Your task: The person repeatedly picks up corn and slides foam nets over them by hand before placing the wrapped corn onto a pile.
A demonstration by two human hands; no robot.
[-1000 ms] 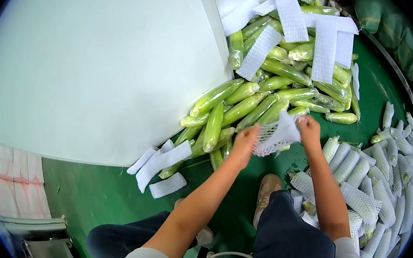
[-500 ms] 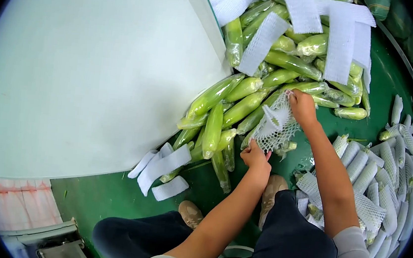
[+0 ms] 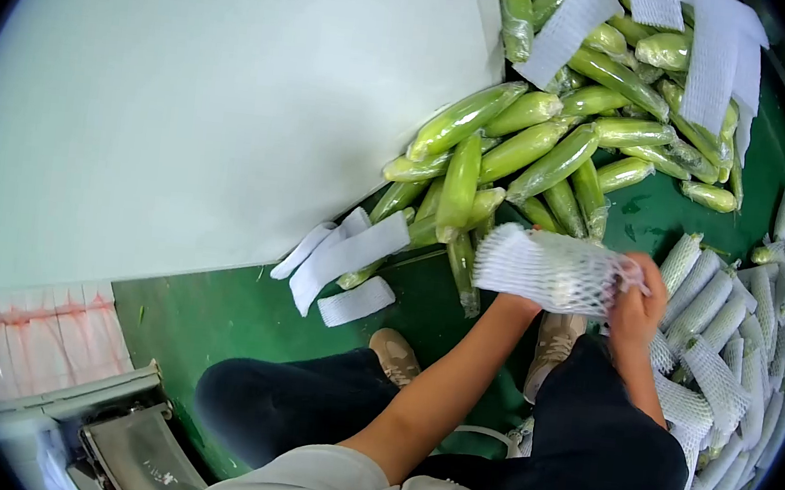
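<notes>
A white foam net sleeve [image 3: 541, 269] lies crosswise between my hands, stretched over a corn ear that shows only faintly through the mesh. My left hand [image 3: 512, 304] holds the sleeve's left part from below and is mostly hidden by it. My right hand [image 3: 637, 302] grips the sleeve's right end. Just beyond the sleeve lies a pile of bare green corn ears [image 3: 515, 153] on the green floor [image 3: 213, 341].
Flat empty net sleeves [image 3: 713, 59] lie on top of the pile, and more [image 3: 344, 259] lie by its near left edge. Several netted ears [image 3: 725, 324] are spread at my right. A big white surface [image 3: 189, 103] fills the left. My shoes [image 3: 396, 354] rest below.
Both hands have come off the corn pile toward my lap with the ear, and the net now covers it along its length. The view has shifted so the pile sits higher.
</notes>
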